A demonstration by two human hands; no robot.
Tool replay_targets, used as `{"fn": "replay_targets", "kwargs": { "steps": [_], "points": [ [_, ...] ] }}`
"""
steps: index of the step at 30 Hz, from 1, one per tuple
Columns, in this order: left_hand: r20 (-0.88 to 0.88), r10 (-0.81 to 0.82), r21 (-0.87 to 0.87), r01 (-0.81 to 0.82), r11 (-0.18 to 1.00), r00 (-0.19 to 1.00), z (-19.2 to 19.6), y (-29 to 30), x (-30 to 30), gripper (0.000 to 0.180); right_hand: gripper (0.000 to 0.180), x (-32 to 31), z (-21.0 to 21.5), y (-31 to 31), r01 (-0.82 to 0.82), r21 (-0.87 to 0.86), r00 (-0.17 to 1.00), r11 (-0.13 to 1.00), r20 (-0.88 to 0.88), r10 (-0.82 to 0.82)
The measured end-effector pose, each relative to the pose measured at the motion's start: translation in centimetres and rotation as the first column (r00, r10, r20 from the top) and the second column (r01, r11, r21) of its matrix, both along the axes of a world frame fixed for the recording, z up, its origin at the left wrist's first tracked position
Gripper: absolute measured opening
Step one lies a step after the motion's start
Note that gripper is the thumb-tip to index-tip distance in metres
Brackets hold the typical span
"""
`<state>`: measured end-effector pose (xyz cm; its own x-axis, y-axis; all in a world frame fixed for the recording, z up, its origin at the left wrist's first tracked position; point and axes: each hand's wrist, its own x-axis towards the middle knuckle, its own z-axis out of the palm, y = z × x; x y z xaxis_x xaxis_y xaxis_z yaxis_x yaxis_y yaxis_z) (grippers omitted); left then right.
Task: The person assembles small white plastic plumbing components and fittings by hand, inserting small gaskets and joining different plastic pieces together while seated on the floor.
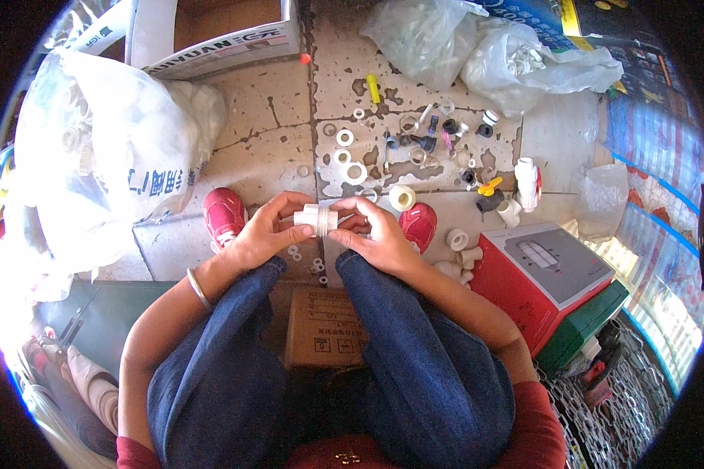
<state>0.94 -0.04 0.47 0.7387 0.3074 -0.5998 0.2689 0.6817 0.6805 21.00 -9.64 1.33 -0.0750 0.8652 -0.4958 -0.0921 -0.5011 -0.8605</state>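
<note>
Between my knees, above the tiled floor, I hold a white plastic pipe fitting [315, 220] with a threaded section on its right part. My left hand [264, 228] has its thumb and fingers closed round the fitting's left end. The thumb and fingertips of my right hand [374, 233] grip the threaded right end. Past my hands lie several white rings [355, 173] in a rough column. A cream round cap [402, 198] rests just beyond my right hand. Small pale washers [293, 252] lie on the floor under my left hand.
Loose black fittings [425, 143], a yellow-handled valve [490, 187] and a white elbow [528, 184] lie ahead right. Plastic bags [133, 148] stand left and far right. A red box [524, 281] is right, chains [633, 391] behind it. A brown carton [321, 328] sits between my legs.
</note>
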Motion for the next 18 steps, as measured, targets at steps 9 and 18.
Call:
{"fn": "replay_targets", "kwargs": {
  "steps": [9,18],
  "points": [
    [-0.072,0.046,-0.292,-0.065,0.954,0.996,-1.7,-0.8,-0.1,0.039,0.039,-0.7,-1.4,0.4,-0.167,0.003,0.985,0.986,0.040,0.167],
    [-0.103,0.094,-0.354,-0.125,0.927,0.990,-1.6,-0.3,-0.1,0.039,0.030,2.8,-9.6,6.3,-0.277,0.305,0.471,0.911,0.870,-0.148]
  ]
}}
